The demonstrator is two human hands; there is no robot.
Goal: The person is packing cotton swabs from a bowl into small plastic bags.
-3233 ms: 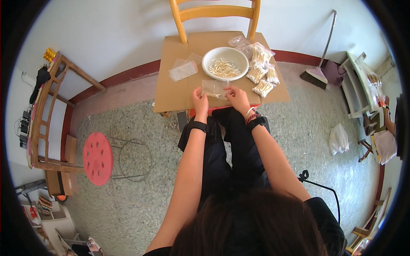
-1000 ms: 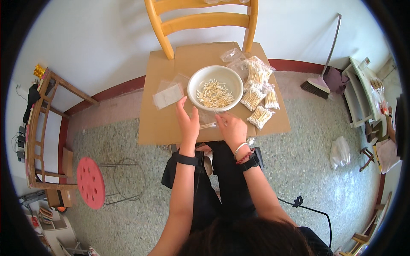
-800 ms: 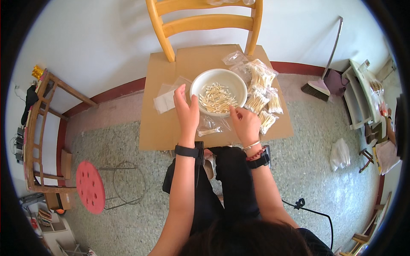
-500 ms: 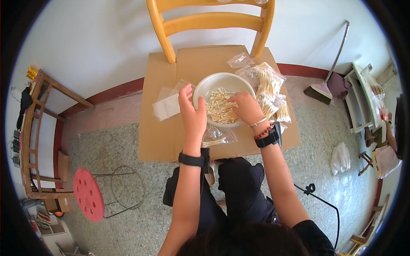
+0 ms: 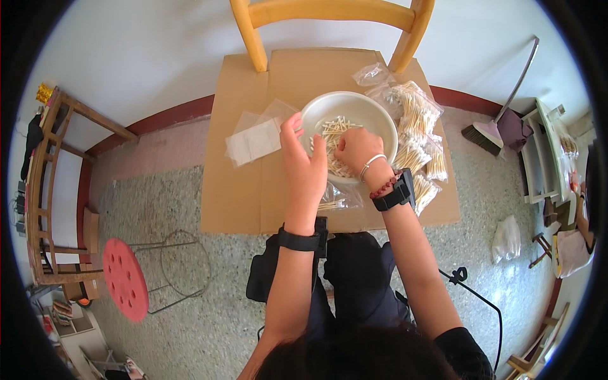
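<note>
A round white bowl (image 5: 347, 95) stands on a cardboard sheet, with a loose heap of cotton swabs (image 5: 337, 128) inside. My right hand (image 5: 363, 151) reaches into it, fingers curled down and closed on swabs in the heap; its fingertips are partly hidden. At the bowl's left rim my left hand (image 5: 304, 155) is raised, thumb and fingers apart, holding nothing. Below the bowl lies a clear bag (image 5: 349, 197) with some swabs, partly covered by my left hand. Flat clear plastic bags (image 5: 253, 140) lie to the left. Several filled bags of swabs (image 5: 415, 114) are piled right of the bowl.
The cardboard (image 5: 237, 199) lies in front of a yellow wooden chair back (image 5: 329, 11). A red round stool (image 5: 125, 278) stands on the floor at left. At right are a broom (image 5: 484, 136), a white plastic bag (image 5: 506, 239) and a shelf (image 5: 538, 158). A black cable (image 5: 484, 297) hangs near my right arm.
The view has shifted, so the table sits slightly higher in the picture. My right hand's fingers have curled in more tightly over the swabs. My left hand stays open beside the bowl.
</note>
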